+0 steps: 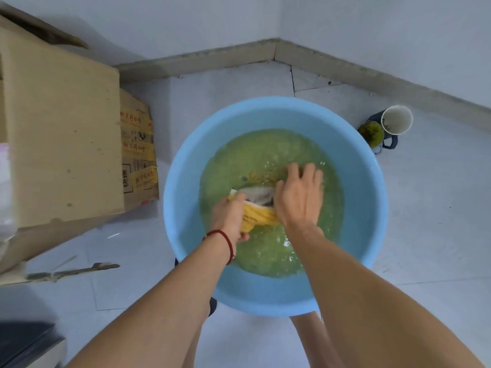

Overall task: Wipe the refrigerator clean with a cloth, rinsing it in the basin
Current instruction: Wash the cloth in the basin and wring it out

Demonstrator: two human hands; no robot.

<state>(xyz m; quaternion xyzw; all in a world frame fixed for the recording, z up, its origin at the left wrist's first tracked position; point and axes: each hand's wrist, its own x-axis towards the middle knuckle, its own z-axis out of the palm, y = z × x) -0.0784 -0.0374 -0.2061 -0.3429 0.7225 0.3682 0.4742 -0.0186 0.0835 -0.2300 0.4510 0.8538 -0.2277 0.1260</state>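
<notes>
Both hands on cloth [259, 208] (basin [186, 181])

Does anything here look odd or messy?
Yes: the water in the blue basin is murky yellow-green where both hands work the cloth. A torn cardboard strip lies loose on the floor beside the cardboard box.
</notes>
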